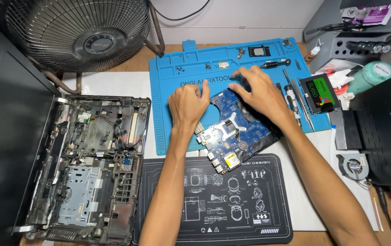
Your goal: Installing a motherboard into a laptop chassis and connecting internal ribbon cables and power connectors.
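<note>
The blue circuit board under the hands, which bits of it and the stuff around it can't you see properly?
1. Head view: the far edge of the blue circuit board is hidden by the left hand and the right hand.
2. What the fingertips pinch is covered by the hands.
3. The screws on the blue mat are too small to tell apart.
4. The opened laptop is cut off by the bottom edge.

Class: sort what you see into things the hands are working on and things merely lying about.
In hand: blue circuit board, left hand, right hand, blue repair mat.

Lying about: opened laptop chassis, fan, small cooling fan, black desk mat, screwdrivers.
</note>
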